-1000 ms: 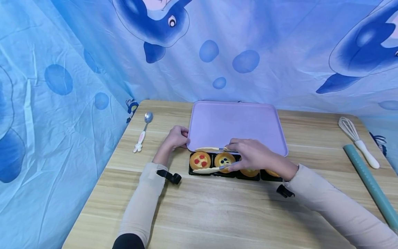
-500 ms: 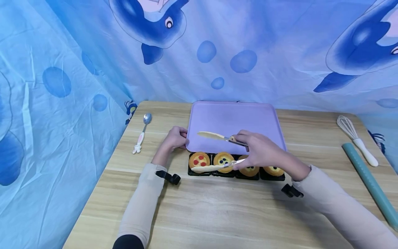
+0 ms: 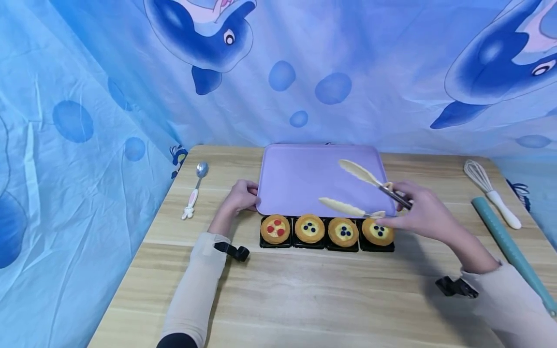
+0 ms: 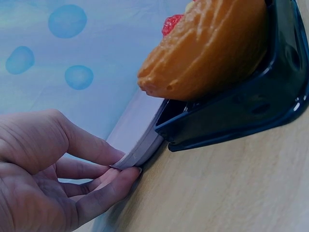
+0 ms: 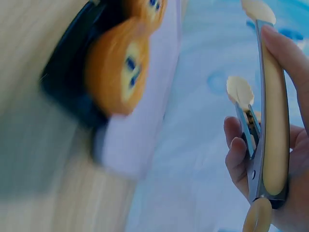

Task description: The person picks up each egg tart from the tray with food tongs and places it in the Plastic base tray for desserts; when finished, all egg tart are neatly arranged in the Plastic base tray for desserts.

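At the near-left edge of a lilac tray (image 3: 313, 179), my left hand (image 3: 241, 196) pinches the rim between thumb and fingers, as the left wrist view shows. My right hand (image 3: 419, 210) holds cream-and-steel food tongs (image 5: 274, 116), their two arms spread with nothing between them, above the tray's right part. Along the tray's near side stand several black holders, each with a tart. The leftmost tart (image 3: 275, 229) has red fruit on top; the others, such as the rightmost tart (image 3: 377, 232), carry dark blue berries. A corner of one black holder (image 4: 231, 125) fills the left wrist view's right side.
To the left lies a spoon (image 3: 194, 192) with a white rabbit handle. On the right are a whisk (image 3: 491, 193) and a long teal rolling pin (image 3: 509, 246). A blue dolphin-print curtain (image 3: 370, 48) hangs behind the wooden table (image 3: 304, 299).
My right hand has moved right with the tongs, lifting them off the tarts, and their arms have spread wider. The left hand stays at the tray rim.
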Available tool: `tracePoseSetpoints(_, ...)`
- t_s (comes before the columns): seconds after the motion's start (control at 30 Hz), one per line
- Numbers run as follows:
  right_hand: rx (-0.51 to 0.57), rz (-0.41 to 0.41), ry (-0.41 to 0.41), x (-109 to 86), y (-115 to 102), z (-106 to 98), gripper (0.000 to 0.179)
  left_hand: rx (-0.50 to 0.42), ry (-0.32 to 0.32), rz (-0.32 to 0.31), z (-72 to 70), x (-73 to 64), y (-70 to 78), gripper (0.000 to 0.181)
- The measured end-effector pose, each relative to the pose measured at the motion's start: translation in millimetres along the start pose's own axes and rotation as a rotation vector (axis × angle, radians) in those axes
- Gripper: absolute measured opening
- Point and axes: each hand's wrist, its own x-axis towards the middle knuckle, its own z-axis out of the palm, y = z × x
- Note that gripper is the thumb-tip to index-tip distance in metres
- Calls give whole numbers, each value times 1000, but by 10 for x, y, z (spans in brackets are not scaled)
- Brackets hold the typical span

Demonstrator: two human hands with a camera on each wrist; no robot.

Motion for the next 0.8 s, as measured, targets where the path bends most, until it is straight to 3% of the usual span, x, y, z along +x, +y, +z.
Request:
tracePoseSetpoints(0.2, 16, 217, 80, -282, 433, -126, 78, 11, 3, 4, 8, -12, -12, 56)
tracePoseSetpoints(0.3, -7, 287, 104, -376, 639, -134, 81, 15, 11, 10, 9, -15, -15, 55)
tracePoseSetpoints(0.43, -26, 375, 120, -486, 878, -105, 72, 13, 12, 14, 22, -17, -17, 54)
tracePoseSetpoints(0.53, -38, 455, 129, -555, 1008, -90, 80, 13, 10, 12, 31, -18, -19, 54)
tracePoseSetpoints(0.67, -88, 539, 134, -606, 1115, -79, 103, 14, 12, 10, 26, -13, -20, 54)
tracePoseSetpoints(0.8, -150, 568, 147, -645, 1185, -25, 85, 15, 15, 7, 18, -7, -12, 55)
